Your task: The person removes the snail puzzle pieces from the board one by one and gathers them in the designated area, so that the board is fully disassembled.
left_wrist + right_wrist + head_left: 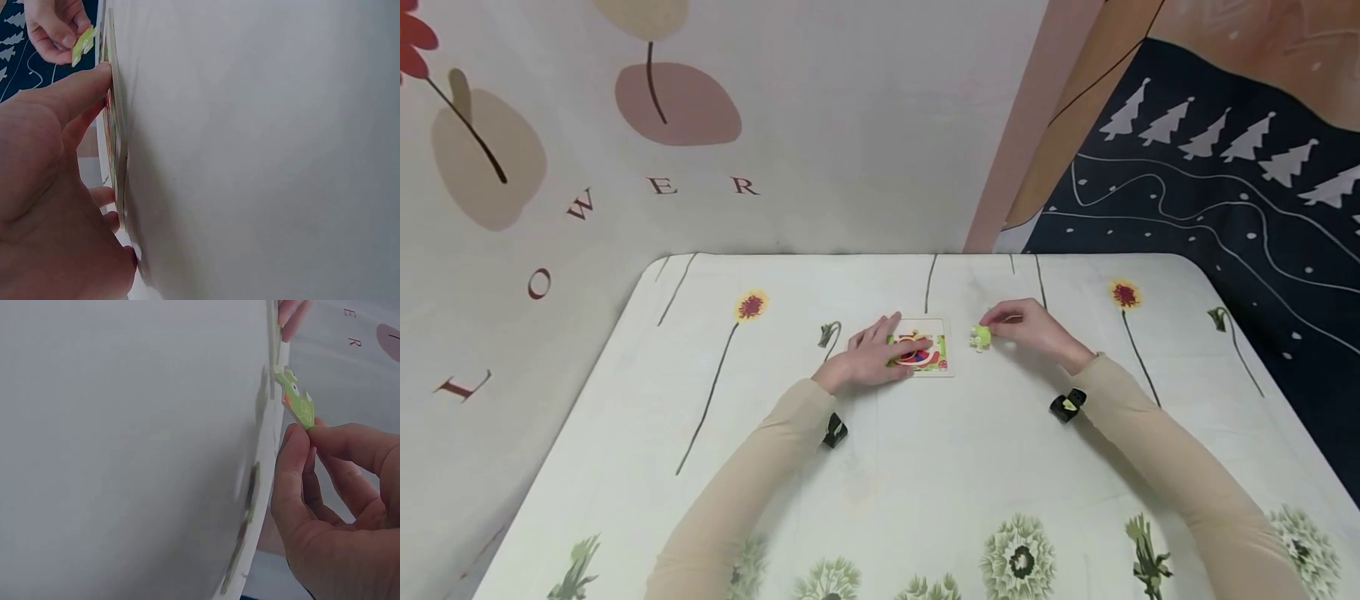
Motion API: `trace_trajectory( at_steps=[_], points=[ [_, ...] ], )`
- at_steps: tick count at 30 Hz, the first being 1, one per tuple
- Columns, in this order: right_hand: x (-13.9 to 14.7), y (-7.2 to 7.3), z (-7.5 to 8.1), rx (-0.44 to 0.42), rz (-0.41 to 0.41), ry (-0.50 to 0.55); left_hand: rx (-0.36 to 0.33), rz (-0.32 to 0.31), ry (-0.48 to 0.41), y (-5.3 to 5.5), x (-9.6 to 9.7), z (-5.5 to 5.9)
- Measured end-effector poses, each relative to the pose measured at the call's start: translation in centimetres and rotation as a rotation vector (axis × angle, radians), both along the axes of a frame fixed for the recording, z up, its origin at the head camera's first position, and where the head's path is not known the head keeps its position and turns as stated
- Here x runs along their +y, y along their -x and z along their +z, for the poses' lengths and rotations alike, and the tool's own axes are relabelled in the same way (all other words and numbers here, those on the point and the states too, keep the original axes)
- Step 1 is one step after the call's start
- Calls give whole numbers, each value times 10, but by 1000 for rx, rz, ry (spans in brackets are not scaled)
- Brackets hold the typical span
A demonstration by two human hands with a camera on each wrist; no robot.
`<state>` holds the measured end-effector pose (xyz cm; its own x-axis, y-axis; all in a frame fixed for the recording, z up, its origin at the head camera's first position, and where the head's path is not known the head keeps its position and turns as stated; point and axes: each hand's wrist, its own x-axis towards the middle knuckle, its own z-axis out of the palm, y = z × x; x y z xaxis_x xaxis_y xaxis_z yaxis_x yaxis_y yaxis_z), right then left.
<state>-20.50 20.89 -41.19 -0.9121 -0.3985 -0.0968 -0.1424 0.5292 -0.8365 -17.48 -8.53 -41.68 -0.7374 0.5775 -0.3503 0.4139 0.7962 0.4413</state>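
Note:
A small square puzzle board (949, 347) with a colourful picture lies on the table. My left hand (872, 354) rests on its left side, fingers spread and extended over the picture and covering part of it. In the left wrist view, the thumb (94, 84) touches the face of the board, seen edge-on. To the right of the board, my right hand (1033, 329) pinches a green puzzle piece (980, 337) between thumb and fingertips. That frog-like piece (297, 400) has white eyes and a touch of red, and is held tilted near the board.
A white cloth (910, 467) printed with flowers covers the table. Patterned hangings (850, 167) stand behind it and to the left, with a dark one (1210, 192) showing trees at the right. Black wrist cameras (1067, 405) are strapped under both forearms.

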Motion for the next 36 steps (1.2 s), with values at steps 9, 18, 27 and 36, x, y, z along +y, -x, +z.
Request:
trace_trajectory(
  at_steps=[9, 18, 27, 36],
  points=[
    [26, -6, -1, 3, -61, -64, 9, 10, 18, -1, 0, 1],
    [45, -10, 3, -48, -129, -60, 8, 9, 7, 0, 0, -1],
    [56, -10, 3, -57, -209, -76, 6, 10, 0, 0, 1, -3],
    [69, -5, 1, -59, -242, -70, 6, 3, 6, 3, 1, -4]
  ],
)
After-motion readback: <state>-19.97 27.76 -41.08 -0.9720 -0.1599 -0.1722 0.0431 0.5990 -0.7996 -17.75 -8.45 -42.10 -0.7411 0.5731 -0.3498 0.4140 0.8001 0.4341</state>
